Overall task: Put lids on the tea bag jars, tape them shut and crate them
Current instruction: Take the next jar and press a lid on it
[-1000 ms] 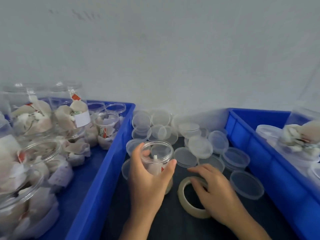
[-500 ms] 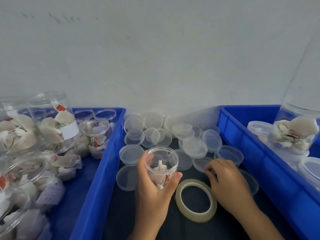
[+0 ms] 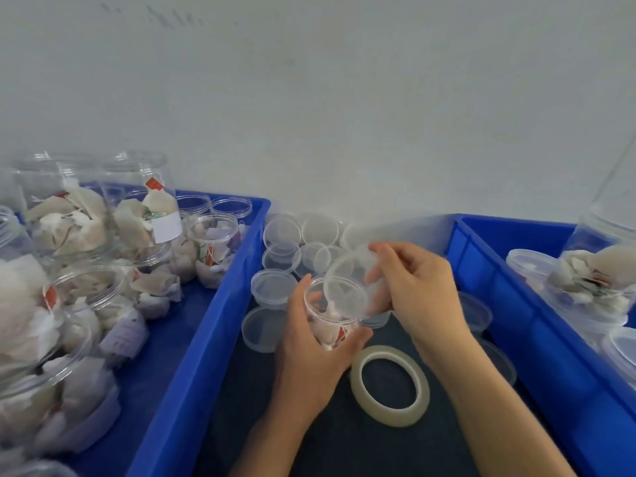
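My left hand (image 3: 311,352) grips a small clear jar (image 3: 328,325) with tea bags inside, held over the dark table between two crates. My right hand (image 3: 418,294) pinches a clear round lid (image 3: 347,287), tilted just above the jar's open mouth. A roll of clear tape (image 3: 389,385) lies flat on the table right of my left hand. Loose clear lids (image 3: 275,287) are piled behind the jar against the wall. The left blue crate (image 3: 192,356) holds several open jars of tea bags (image 3: 213,246). The right blue crate (image 3: 537,325) holds lidded jars (image 3: 592,280).
A white wall stands close behind the table. A tall clear jar (image 3: 616,201) rises at the far right edge. Large jars of tea bags (image 3: 69,215) fill the left crate's near and far side. Dark table surface (image 3: 344,442) shows between the crates near me.
My right hand left the table beside the tape roll, picked up a lid and brought it over the jar. My left hand lifted the jar slightly.
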`<act>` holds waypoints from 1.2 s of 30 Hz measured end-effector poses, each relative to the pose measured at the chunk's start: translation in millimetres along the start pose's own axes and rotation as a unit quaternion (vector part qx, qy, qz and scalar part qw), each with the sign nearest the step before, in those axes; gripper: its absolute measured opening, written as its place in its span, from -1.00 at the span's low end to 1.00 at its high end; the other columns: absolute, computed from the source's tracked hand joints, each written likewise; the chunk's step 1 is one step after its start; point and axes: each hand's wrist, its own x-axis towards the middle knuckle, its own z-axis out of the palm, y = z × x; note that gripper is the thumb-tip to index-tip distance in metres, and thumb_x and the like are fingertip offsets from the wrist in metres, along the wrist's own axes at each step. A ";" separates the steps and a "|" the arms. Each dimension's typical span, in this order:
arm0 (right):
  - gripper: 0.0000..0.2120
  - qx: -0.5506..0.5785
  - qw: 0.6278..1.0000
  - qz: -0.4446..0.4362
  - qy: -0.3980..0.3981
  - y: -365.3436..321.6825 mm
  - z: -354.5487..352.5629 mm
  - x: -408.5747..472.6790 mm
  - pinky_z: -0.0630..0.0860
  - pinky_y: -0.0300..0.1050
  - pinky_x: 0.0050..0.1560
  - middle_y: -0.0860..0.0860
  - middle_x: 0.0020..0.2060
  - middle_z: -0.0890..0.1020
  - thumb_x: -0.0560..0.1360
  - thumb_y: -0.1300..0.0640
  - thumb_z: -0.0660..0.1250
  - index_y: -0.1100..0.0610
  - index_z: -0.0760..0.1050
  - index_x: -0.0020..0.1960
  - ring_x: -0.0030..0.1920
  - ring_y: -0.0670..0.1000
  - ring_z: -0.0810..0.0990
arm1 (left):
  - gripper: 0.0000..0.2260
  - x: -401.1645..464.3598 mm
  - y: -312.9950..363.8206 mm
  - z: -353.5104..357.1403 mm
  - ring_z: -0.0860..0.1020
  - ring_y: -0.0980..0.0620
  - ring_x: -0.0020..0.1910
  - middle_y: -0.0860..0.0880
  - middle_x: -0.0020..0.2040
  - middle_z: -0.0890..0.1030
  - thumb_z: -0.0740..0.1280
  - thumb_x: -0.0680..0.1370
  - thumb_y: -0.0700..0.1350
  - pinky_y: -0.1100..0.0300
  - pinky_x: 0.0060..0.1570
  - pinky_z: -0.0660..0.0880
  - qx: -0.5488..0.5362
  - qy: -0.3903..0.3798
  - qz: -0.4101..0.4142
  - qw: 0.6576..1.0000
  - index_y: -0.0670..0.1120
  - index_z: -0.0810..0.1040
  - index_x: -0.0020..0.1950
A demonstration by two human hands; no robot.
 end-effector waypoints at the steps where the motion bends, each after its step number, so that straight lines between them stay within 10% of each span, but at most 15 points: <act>1: -0.78 -0.032 0.999 0.003 -0.018 0.6 8.1 3.0 0.68 0.03 -0.26 -0.02 -0.32 0.71 0.68 0.03 0.33 0.00 0.69 -0.07 -0.38 0.05 0.67 | -0.11 0.2 0.4 -0.4 0.55 0.36 0.28 0.36 0.32 0.56 0.67 0.30 0.18 0.51 0.08 0.49 0.002 -0.004 0.007 1.000 0.34 0.28 0.53; 14: -0.81 -0.084 0.990 0.000 -0.109 33.8 27.8 19.2 0.56 -0.19 -0.12 -0.21 -0.14 0.71 0.61 0.13 0.35 -0.12 0.68 -0.02 -0.12 -0.21 0.65 | -0.21 -0.1 -0.8 -6.5 0.54 0.29 0.34 0.22 0.38 0.56 0.49 0.44 0.35 0.34 0.21 0.54 -0.003 -0.012 -0.001 1.000 0.26 0.23 0.59; 20: -0.86 0.047 0.991 -0.023 -0.123 35.9 23.9 -5.7 0.67 0.16 0.14 -0.09 0.02 0.75 0.64 -0.05 0.37 -0.10 0.70 0.10 0.06 -0.05 0.73 | -0.20 -1.4 -0.9 -9.8 0.48 0.35 0.38 0.26 0.44 0.47 0.42 0.44 0.48 0.36 0.23 0.52 0.007 -0.023 0.008 1.000 0.49 0.04 0.55; 27: -0.65 0.139 0.974 -0.095 -0.149 29.0 23.8 -39.6 0.54 -0.06 0.33 -0.06 0.26 0.68 0.76 -0.01 0.10 -0.08 0.60 0.38 0.33 0.00 0.62 | -0.17 -1.0 -2.0 -9.3 0.50 0.15 0.45 0.17 0.51 0.46 0.46 0.51 0.38 -0.07 0.34 0.58 0.000 -0.029 0.006 1.000 0.39 0.06 0.64; 32: -0.60 -0.157 0.959 -0.194 -0.138 27.9 30.3 -45.9 0.27 0.17 0.55 -0.31 0.46 0.48 0.66 -0.21 0.19 -0.28 0.48 0.47 0.53 -0.18 0.35 | -0.30 -1.0 -0.6 -0.8 0.61 0.17 0.30 0.17 0.33 0.59 0.40 0.54 0.39 0.25 0.14 0.60 -0.013 -0.023 0.024 0.999 0.12 0.32 0.57; 36: -0.63 -0.119 0.964 -0.207 -0.120 35.0 26.5 -47.9 0.32 0.07 0.55 -0.14 0.59 0.35 0.59 -0.07 0.35 -0.20 0.58 0.39 0.63 -0.16 0.18 | -0.21 -1.6 1.5 -3.9 0.54 0.28 0.37 0.27 0.44 0.52 0.43 0.50 0.40 0.38 0.15 0.56 -0.017 -0.027 0.015 0.999 0.22 0.19 0.64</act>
